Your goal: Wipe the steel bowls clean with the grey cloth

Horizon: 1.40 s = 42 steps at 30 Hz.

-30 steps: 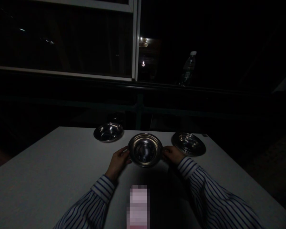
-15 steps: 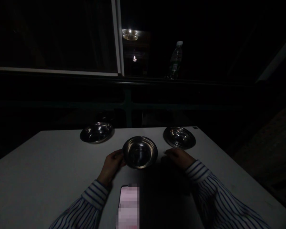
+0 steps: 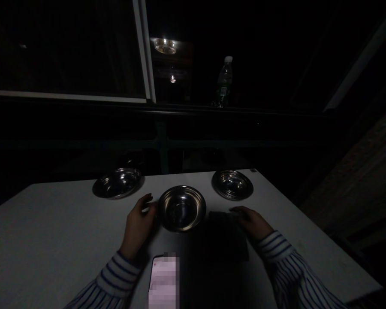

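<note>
The left hand (image 3: 137, 226) has released the middle bowl (image 3: 182, 211) (they're just apart).

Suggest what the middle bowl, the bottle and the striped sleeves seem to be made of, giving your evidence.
Middle bowl: metal, perhaps stainless steel, polished; mirror-like highlights.
Bottle: probably clear plastic, smooth; see-through body, though glass isn't ruled out.
Striped sleeves: fabric, matt; soft folds, fibre unclear.

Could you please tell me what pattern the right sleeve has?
The right sleeve is white with dark blue stripes; the head view shows it.
</note>
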Available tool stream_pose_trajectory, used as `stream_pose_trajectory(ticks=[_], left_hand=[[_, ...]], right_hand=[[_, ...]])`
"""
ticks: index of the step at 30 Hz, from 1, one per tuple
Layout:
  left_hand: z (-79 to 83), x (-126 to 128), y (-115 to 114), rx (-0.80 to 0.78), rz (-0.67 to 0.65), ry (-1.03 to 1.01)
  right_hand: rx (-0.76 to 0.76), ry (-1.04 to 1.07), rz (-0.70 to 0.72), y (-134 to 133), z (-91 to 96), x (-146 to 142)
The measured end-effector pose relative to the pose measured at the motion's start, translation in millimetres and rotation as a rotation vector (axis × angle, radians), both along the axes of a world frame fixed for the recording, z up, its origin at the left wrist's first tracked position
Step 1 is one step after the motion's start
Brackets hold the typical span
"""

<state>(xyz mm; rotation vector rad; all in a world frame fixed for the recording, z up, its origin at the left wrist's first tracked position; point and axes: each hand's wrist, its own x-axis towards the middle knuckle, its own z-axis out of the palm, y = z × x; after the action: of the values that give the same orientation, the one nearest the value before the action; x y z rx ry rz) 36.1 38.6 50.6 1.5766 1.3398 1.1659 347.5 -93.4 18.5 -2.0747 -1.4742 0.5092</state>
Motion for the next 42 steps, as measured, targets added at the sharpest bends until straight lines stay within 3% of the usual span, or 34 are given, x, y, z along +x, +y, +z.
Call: stream_pose_trajectory(ticks=[4, 6, 11, 13, 15, 19, 25, 30, 34, 42], left_hand=[[25.3, 23.0, -16.5, 0.015, -0.12, -0.129], [32.0, 38.0, -23.6, -0.052, -0.307, -0.198], [28.5, 65.1, -29.9, -0.172, -0.664, -0.268], [25.7, 67.7, -28.9, -0.238, -0.742, -0.301], [25.7, 65.9, -26.4, -0.248, -0.721, -0.295], [33.5, 54.9, -16.4, -0.224, -0.551, -0.3], [47.5, 37.6, 3.1, -0.2, -0.373, -0.434], [50.2, 32.7, 10.1, -0.012, -0.276, -0.331], [48.0, 30.3, 13.0, 0.044, -0.292, -0.246], [44.0, 28.6, 19.6, -0.082, -0.392, -0.234]], right_hand=[[0.182, 0.079, 0.018, -6.4, 34.8, -5.8], [0.279, 0.118, 0.055, -6.6, 52.3, -13.3], [0.423, 0.218, 0.164, 11.8, 76.0, -39.0], [0.456, 0.261, 0.177, 23.4, 79.1, -49.0], [0.487, 0.3, 0.181, 34.6, 81.6, -57.8], [0.556, 0.314, 0.223, 53.3, 88.1, -69.8], [0.503, 0.119, 0.608, 73.4, 97.5, -73.1], [0.526, 0.12, 0.699, 85.4, 95.5, -73.2], [0.558, 0.124, 0.698, 92.4, 89.0, -71.0], [0.458, 0.102, 0.635, 98.0, 82.5, -63.4]])
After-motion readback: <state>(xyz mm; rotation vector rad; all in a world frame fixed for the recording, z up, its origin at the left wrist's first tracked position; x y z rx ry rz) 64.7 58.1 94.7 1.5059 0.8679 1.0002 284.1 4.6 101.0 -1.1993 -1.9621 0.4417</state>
